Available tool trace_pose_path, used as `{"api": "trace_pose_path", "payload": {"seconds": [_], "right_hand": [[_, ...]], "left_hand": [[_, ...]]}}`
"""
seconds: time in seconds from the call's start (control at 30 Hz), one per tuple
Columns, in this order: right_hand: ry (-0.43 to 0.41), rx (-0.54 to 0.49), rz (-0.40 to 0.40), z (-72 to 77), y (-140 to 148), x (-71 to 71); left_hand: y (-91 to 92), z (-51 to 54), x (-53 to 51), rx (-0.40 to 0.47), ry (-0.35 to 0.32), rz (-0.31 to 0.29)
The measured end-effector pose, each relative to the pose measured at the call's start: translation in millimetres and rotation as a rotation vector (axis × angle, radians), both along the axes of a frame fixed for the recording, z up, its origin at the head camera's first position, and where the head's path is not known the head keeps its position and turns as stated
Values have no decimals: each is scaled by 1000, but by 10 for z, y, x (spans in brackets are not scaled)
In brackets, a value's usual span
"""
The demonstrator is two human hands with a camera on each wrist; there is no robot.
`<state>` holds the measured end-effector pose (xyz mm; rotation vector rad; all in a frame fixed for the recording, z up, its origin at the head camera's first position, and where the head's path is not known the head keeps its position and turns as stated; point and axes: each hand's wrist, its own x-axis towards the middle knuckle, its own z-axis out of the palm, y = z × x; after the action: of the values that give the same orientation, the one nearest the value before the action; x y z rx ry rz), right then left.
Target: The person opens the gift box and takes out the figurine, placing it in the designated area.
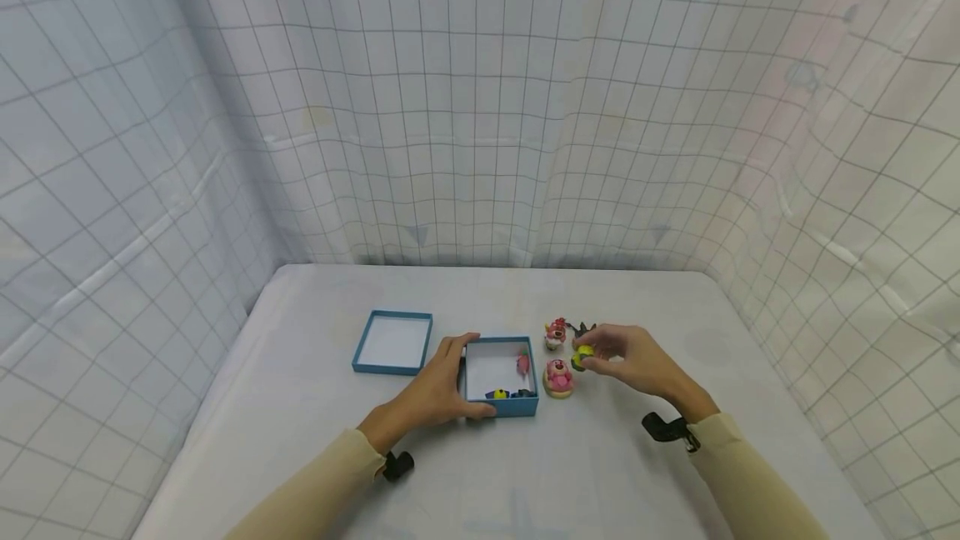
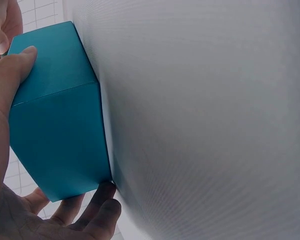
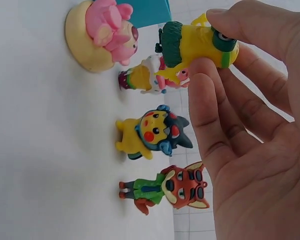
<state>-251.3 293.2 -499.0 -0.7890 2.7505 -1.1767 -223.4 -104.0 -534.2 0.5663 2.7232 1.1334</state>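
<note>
My left hand grips an open blue box, thumb on its near wall and fingers round the far side. Inside lie a pink figurine, a yellow-and-blue one and a dark one. To the right, my right hand pinches a yellow minion figurine with a green skirt, held above the table. Near it stand a pink bear on a round base, another pink bear figurine, a yellow Pikachu figurine in a dark hood and a fox figurine in green.
A shallow blue-rimmed lid with a white inside lies left of the box, behind my left hand. White cloth covers the table. Grid-patterned curtains hang at the back and both sides.
</note>
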Motion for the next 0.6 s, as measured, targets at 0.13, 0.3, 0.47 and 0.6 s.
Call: {"api": "trace_pose_path", "payload": {"seconds": [0.13, 0.3, 0.47, 0.6], "right_hand": [[6, 15, -16, -38, 35, 11], [29, 24, -17, -81, 68, 21], [41, 41, -17, -113, 91, 36], [34, 44, -21, -142, 105, 39]], "left_hand": [[0, 3, 1, 5, -7, 0], [0, -8, -1, 4, -5, 1], [-4, -16, -1, 4, 0, 0], [-4, -17, -4, 13, 1, -4]]}}
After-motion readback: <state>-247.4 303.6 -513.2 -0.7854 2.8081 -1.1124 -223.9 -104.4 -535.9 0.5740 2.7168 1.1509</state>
